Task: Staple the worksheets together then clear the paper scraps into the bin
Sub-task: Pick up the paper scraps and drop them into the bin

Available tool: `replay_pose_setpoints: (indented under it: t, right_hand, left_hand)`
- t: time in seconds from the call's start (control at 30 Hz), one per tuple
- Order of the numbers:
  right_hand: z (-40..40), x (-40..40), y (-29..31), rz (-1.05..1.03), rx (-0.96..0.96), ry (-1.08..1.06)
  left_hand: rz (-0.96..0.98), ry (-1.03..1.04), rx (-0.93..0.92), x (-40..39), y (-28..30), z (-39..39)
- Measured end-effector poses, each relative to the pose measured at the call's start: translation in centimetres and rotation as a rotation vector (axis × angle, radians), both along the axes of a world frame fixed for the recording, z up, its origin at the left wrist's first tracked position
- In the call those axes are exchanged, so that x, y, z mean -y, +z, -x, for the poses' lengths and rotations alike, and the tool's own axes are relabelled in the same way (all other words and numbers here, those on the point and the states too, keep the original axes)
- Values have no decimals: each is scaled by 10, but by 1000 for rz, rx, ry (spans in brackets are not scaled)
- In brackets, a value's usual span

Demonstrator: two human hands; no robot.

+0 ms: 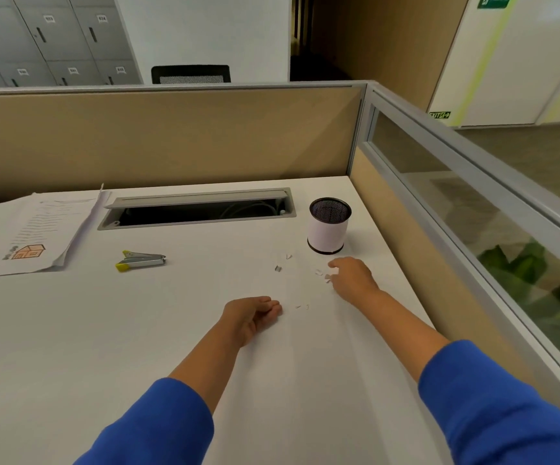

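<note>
The worksheets (27, 233) lie in a stack at the far left of the white desk (104, 330). A silver stapler (141, 260) with yellow ends rests to their right. A small mesh bin (328, 226) with a white wrap stands at the back right. Several small white paper scraps (322, 274) lie scattered in front of it. My right hand (352, 276) is just below the bin, its fingertips pinching a scrap. My left hand (255, 315) rests on the desk with loosely curled fingers beside two tiny scraps (302, 307); whether it holds anything is hidden.
An open cable tray (198, 211) is set into the desk behind the stapler. Tan partition walls (171, 135) close the back and right sides, the right one topped with glass. A plant (533, 273) shows behind the glass.
</note>
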State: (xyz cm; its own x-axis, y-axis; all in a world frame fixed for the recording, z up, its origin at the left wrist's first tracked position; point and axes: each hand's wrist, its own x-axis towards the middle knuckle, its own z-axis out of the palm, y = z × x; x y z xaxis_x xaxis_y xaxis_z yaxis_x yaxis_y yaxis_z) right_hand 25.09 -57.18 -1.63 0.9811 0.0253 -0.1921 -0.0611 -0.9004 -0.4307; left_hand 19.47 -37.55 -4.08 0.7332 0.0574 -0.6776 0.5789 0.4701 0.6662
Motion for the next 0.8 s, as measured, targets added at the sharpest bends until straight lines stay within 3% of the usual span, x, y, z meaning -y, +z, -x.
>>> replay_pose_setpoints:
  t: [0.13, 0.27, 0.37, 0.63, 0.8]
  right_hand:
    - [-3, -8, -13, 81, -41, 226]
    - [-5, -13, -20, 301, -46, 362]
    - [-4, -14, -24, 361, 85, 359]
    - [-14, -6, -32, 357, 202, 315]
    - [-14, -6, -30, 258, 215, 266]
  left_hand:
    - [-153, 22, 41, 1, 3, -21]
    - [-581, -108, 88, 0, 10, -50]
    - [-809, -227, 174, 5, 15, -68]
    - [-1068, -408, 192, 19, 6, -92]
    - [-1191, -404, 229, 25, -1, -95]
